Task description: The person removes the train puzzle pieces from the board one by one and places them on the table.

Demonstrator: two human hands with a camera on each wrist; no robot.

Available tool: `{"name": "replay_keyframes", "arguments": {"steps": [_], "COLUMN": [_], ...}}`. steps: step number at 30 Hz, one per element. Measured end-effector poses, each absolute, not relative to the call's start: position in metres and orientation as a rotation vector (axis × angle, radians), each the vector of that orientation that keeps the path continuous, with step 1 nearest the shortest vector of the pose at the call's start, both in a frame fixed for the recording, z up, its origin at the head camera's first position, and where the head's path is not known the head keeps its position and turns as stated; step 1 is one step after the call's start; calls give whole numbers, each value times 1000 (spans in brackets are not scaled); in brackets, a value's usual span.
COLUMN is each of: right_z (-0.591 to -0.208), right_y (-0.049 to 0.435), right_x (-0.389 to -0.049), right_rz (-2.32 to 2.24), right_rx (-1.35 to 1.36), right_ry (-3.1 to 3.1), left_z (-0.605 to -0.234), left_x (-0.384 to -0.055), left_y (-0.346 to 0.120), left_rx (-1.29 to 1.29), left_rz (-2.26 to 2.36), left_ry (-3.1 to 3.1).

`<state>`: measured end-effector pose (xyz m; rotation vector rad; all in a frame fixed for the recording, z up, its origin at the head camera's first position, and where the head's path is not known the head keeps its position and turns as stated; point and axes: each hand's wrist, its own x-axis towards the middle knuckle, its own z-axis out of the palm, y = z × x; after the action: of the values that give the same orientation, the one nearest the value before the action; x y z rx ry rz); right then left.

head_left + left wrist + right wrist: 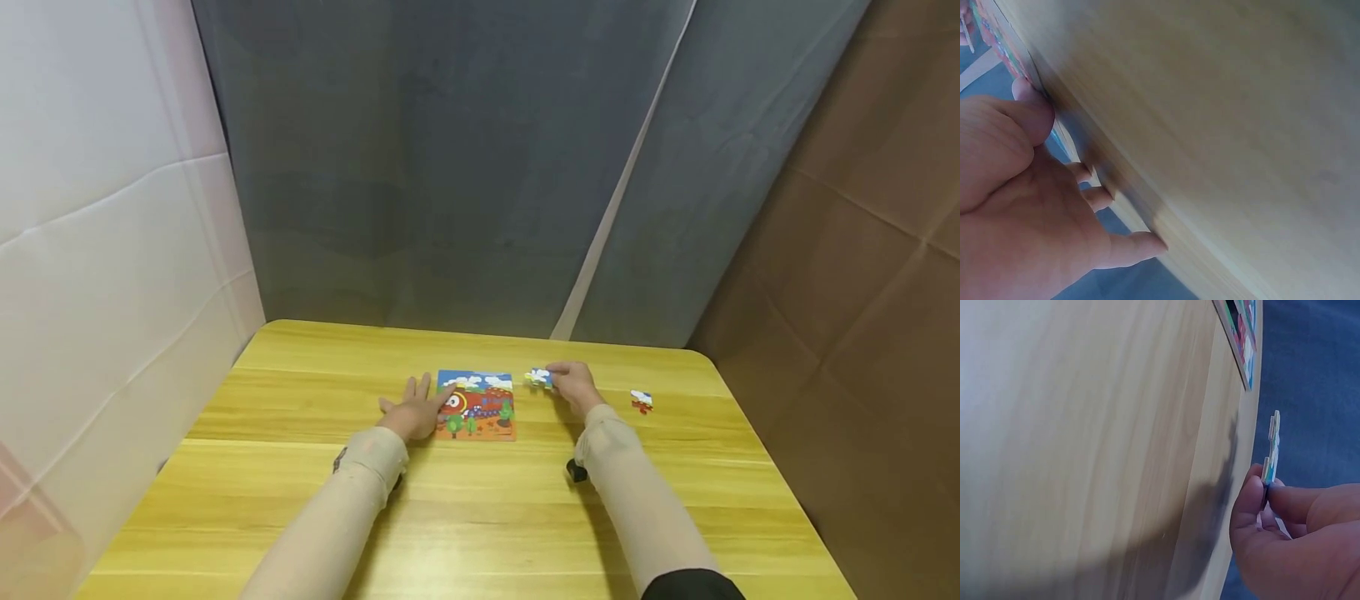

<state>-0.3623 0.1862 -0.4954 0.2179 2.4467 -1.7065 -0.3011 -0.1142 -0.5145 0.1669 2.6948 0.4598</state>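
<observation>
Grip of the right hand is closed in a pinch, thumb against fingers, on a blue-and-white jigsaw piece, seen nearly edge-on from the right wrist. This piece is just right of a square jigsaw puzzle, apart from it; the puzzle's picture has white clouds, a red shape with a round eye, and green trees. At the puzzle's left edge, the left hand has its fingers spread, the thumb touching the puzzle. Well right of the right hand, a second jigsaw piece lies on the wood-grain surface. Beyond hangs a dark grey curtain.
</observation>
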Motion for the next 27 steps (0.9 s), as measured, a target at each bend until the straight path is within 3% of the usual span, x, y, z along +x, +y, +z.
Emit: {"name": "replay_keyframes", "arguments": {"steps": [27], "right_z": [-498], "right_y": [226], "right_x": [-368], "right_rz": [-1758], "right_rx": [310], "right_ry": [2403], "left_z": [-496], "left_x": [-289], "left_y": [-115], "left_rx": [168], "left_rz": [480], "left_ry": [2689]}}
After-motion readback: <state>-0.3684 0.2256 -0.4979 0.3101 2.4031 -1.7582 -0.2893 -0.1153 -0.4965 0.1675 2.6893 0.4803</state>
